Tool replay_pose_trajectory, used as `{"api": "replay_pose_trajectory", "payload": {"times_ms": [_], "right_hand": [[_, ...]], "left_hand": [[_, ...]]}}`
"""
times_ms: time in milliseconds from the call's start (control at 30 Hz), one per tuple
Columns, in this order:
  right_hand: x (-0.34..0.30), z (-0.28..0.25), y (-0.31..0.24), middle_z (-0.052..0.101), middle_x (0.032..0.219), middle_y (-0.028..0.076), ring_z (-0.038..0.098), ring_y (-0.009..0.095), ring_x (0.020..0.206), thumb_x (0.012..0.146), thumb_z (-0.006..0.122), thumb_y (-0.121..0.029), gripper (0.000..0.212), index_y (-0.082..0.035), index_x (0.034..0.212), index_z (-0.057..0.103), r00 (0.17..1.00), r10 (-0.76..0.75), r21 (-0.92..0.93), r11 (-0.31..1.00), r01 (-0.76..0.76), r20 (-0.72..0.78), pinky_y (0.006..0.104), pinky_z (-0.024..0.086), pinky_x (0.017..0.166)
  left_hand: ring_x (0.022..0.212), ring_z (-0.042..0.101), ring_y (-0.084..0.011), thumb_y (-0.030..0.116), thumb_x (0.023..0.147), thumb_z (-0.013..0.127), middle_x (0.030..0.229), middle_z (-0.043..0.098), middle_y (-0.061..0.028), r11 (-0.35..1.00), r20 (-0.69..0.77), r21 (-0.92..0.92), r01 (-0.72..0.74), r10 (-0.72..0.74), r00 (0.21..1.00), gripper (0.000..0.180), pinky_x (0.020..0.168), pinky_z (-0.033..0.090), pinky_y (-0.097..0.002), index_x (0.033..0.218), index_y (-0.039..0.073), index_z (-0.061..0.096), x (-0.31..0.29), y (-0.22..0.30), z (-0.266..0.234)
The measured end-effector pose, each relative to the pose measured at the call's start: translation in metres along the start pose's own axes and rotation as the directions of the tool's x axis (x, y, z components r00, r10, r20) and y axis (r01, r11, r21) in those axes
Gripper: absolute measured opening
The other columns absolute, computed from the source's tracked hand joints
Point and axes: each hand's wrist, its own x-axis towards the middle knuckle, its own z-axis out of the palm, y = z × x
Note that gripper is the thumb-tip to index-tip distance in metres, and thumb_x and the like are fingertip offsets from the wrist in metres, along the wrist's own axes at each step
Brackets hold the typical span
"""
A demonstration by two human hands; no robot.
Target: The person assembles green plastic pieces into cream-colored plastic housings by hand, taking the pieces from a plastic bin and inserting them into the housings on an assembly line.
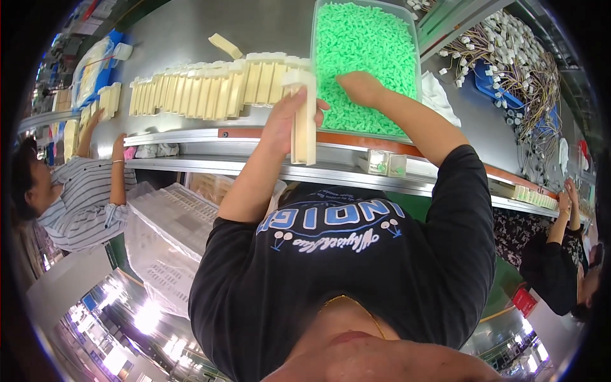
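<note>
My left hand (284, 122) is closed around a long cream plastic housing (307, 130) with a whiter top end, held upright in front of the bin. My right hand (360, 88) is over the clear plastic bin (418, 58), its fingers curled down at the small green plastic pieces (363, 35) that fill it. Whatever those fingertips pinch, if anything, is hidden. To the left of my left hand, a long row of similar cream housings (191, 92) stands side by side on the metal table. One housing (225, 46) lies loose behind the row.
Two small clear boxes (387, 163) with a few green bits sit on the rail at the table's front edge. Wires with white connectors (509, 51) pile up at the right. Co-workers' hands (119, 145) are at the far left and far right. A plastic-wrapped crate (165, 223) stands below left.
</note>
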Motion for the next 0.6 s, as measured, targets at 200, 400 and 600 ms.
{"api": "replay_pose_trajectory", "payload": {"times_ms": [200,400,600], "right_hand": [[-0.002,-0.009,-0.005,0.057,0.080,0.021,0.056,0.036,0.077,0.071,0.048,-0.002,0.019,-0.001,0.090,0.051,1.000,-0.008,0.010,1.000,0.008,0.013,0.0422,0.045,0.066],[-0.003,-0.029,0.013,0.059,0.070,0.013,0.058,0.025,0.069,0.066,0.054,-0.005,0.008,0.000,0.073,0.056,0.979,0.133,0.311,0.947,-0.080,-0.154,0.0331,0.045,0.060],[-0.063,-0.132,-0.037,0.052,0.060,-0.002,0.046,0.004,0.053,0.071,0.059,-0.006,0.003,-0.004,0.073,0.057,0.981,0.147,0.850,0.527,0.030,-0.126,0.0180,0.037,0.046]], "left_hand": [[0.067,0.057,-0.0210,0.031,0.086,0.047,0.078,0.058,-0.0144,0.968,-0.035,-0.048,0.247,-0.249,0.968,0.030,0.056,0.048,-0.0297,0.094,0.002,0.049,-0.005,-0.005,0.008],[0.067,0.057,-0.0219,0.029,0.084,0.050,0.075,0.057,-0.0135,0.955,0.029,-0.192,0.227,-0.226,0.974,0.027,0.058,0.048,-0.0313,0.086,0.002,0.050,-0.004,-0.011,0.013],[0.069,0.055,-0.0184,0.021,0.084,0.049,0.075,0.056,-0.0108,0.990,0.193,0.126,0.057,-0.081,0.978,0.021,0.061,0.045,-0.0292,0.090,0.001,0.048,-0.015,-0.018,0.027]]}}
